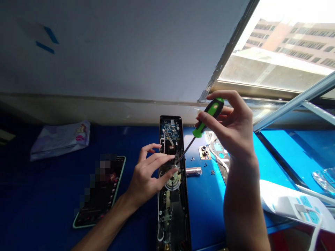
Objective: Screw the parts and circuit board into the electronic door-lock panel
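Observation:
A long black housing [175, 216] lies open on the blue table, with a blue circuit board [170, 129] at its far end and white wires along its left side. My right hand [230, 122] is closed round the green and black handle of a screwdriver [209, 116], whose shaft slants down left into the housing. Over the housing's middle is my left hand [150, 170], thumb and fingers apart beside the screwdriver tip. A round metal part [172, 182] sits just below the left thumb. What the tip touches is too small to tell.
Right of the housing are several small screws [213, 172], a metal cylinder [193, 171], a small board [205, 152] and white cables [218, 158]. A phone [104, 191] and a plastic packet [61, 137] lie left. A white device [295, 205] stands right, near a metal frame [293, 101].

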Demonstrator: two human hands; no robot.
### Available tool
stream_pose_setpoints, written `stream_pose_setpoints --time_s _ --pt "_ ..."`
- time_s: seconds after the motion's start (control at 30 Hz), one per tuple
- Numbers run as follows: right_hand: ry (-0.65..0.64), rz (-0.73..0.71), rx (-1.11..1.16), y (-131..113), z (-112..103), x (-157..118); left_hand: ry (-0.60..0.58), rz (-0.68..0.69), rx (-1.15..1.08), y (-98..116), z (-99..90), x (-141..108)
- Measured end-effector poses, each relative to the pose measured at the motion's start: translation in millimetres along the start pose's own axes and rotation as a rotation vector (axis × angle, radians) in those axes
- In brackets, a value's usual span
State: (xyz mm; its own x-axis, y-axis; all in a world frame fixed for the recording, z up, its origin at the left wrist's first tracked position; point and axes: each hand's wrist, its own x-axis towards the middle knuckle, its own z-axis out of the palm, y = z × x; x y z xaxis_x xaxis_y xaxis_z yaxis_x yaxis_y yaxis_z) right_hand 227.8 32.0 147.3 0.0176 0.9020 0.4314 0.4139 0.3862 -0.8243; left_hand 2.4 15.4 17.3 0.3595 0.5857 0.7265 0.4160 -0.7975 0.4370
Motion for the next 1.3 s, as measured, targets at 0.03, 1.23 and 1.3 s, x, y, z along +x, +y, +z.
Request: stream_pose_setpoints --time_s 0.03,1.23,1.3 --pt "-0.005 0.006 0.005 0 1 0 0.01 0.0 -0.001 0 0.5 0" --pt "0.093 -0.084 0.208 7 16 0 0.152 -0.019 -0.058 0 0.9 -4" --pt "0.109 -0.06 0.215 7 15 1 0.16 -0.021 -0.054 0 0.6 -3"
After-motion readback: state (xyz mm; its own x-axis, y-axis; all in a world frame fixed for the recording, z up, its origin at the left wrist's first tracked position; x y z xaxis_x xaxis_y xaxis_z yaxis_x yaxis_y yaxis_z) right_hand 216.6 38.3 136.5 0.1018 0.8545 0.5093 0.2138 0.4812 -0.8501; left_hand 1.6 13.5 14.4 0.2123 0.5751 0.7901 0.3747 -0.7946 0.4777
